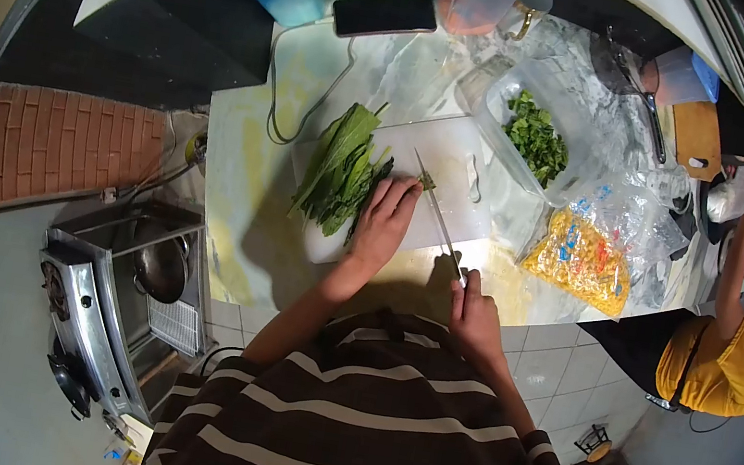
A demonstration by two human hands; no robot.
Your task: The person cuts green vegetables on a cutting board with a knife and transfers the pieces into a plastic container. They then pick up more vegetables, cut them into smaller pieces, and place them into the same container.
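A white cutting board (449, 143) lies on the marble-patterned counter, with a bunch of long leafy greens (335, 168) across its left part. My left hand (383, 225) presses closed fingers on the stem end of some greens, close to the knife. In my right hand (477, 317) is the handle of a kitchen knife (437, 206), its blade slanting up and left over the board. A small cut piece of green (427, 183) sits against the blade by my left fingertips. Part of the greens is hidden under my left hand.
A clear plastic tub (497, 106) holds chopped greens (534, 141). A plastic bag of yellow pieces (582, 256) lies at the right. At the back are a phone (385, 16) and lidded containers. A person in a yellow shirt (725, 366) stands right; a stove (93, 305) stands left.
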